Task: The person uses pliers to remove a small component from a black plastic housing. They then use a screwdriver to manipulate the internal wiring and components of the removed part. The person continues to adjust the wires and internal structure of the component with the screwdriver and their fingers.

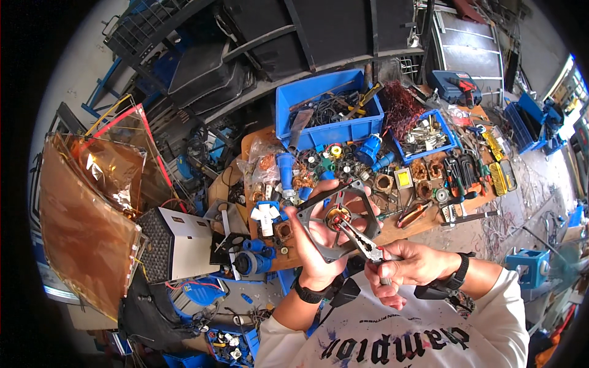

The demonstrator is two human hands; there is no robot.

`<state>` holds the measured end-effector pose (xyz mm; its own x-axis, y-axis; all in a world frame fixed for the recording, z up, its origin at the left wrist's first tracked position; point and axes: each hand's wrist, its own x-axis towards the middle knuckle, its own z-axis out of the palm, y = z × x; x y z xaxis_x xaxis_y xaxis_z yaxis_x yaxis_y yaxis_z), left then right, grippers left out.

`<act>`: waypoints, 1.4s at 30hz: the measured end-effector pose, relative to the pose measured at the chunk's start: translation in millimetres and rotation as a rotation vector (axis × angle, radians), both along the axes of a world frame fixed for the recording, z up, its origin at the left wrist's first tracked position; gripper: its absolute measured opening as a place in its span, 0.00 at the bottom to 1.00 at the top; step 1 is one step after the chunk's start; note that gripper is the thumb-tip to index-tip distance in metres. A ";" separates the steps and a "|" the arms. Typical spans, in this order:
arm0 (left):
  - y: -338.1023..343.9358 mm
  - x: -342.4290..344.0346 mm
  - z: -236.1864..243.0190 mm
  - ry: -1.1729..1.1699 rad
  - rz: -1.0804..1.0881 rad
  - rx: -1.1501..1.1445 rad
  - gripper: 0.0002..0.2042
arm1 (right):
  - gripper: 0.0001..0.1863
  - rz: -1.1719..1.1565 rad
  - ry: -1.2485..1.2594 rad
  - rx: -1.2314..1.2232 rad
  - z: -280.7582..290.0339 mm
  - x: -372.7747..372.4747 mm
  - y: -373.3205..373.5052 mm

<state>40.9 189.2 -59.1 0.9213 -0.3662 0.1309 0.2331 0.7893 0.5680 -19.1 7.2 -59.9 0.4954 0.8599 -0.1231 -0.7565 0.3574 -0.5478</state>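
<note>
A cluttered workshop opens around a wooden counter (pixel 250 145), with dark racking beyond its far side and copper-coloured sheets (pixel 86 227) standing to the left. On the far part of the counter sit a large blue bin (pixel 334 132) of cables and metal bits and, to its right, a smaller blue tray (pixel 429 150) of loose metal parts. Farther right is a cluster of hand tools (pixel 463 175).

The black fan frame (pixel 332 253) is held up at the near side of the counter. The left hand (pixel 310 254) cradles it from the left and beneath, fingers spread wide around its outer edge. The right hand (pixel 405 264) is closed around the handles of the pliers (pixel 363 243), to the right and nearer the body.

The pliers' long axis runs from that hand toward the far left, straight to the copper-wound core (pixel 337 214) at the frame's middle. Their tips are at the core; whether they grip it, I cannot tell. The left hand is nearer the frame, while the right reaches the core only through the tool.
</note>
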 end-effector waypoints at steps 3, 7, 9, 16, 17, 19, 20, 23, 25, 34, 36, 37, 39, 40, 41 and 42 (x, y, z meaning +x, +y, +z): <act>0.3 5.9 -6.3 0.062 -0.049 -0.068 0.34 | 0.16 -0.028 -0.004 -0.038 -2.3 1.0 1.8; 4.2 11.4 -10.1 0.054 -0.047 0.035 0.35 | 0.15 -0.101 -0.095 -0.365 15.6 2.4 0.4; 2.3 12.3 -10.5 0.035 0.021 0.139 0.35 | 0.15 -0.146 -0.352 -0.607 18.6 5.6 1.5; 2.5 17.1 -8.5 0.042 0.088 0.083 0.36 | 0.15 -0.176 -0.576 -0.728 40.5 14.2 -6.6; 5.7 16.3 -4.9 0.034 0.087 0.091 0.37 | 0.15 -0.201 -0.556 -0.704 42.1 12.3 -8.4; 5.4 13.8 0.1 0.034 0.102 0.102 0.37 | 0.14 -0.203 -0.542 -0.668 32.0 9.3 -14.5; 4.2 13.0 0.0 -0.001 0.110 0.116 0.38 | 0.14 -0.204 -0.532 -0.660 31.5 8.0 -15.8; 2.7 9.7 -1.2 -0.110 0.159 0.198 0.40 | 0.14 -0.170 -0.498 -0.626 34.8 6.3 -16.8; 1.1 5.6 -1.3 -0.153 0.210 0.258 0.39 | 0.15 -0.106 -0.472 -0.599 38.7 6.3 -17.6; -2.4 -3.3 -1.4 -0.387 0.437 0.485 0.43 | 0.23 0.007 -0.224 -0.294 31.1 3.6 -24.3; -4.1 -4.9 2.8 -0.438 0.474 0.499 0.43 | 0.25 0.028 -0.230 -0.243 29.3 4.3 -24.2; -4.0 -5.6 2.3 -0.462 0.483 0.502 0.43 | 0.26 0.037 -0.233 -0.218 27.9 4.3 -24.5; -4.0 -6.4 2.2 -0.514 0.490 0.478 0.42 | 0.27 0.055 -0.242 -0.210 24.8 2.8 -25.1; -4.1 -6.5 2.4 -0.540 0.489 0.450 0.41 | 0.27 0.064 -0.245 -0.206 23.8 2.1 -25.2; -4.1 -6.4 2.6 -0.566 0.488 0.422 0.41 | 0.27 0.069 -0.251 -0.200 23.5 1.7 -25.3; -4.8 -5.2 2.9 -0.613 0.504 0.425 0.41 | 0.27 0.071 -0.255 -0.195 23.2 1.2 -25.8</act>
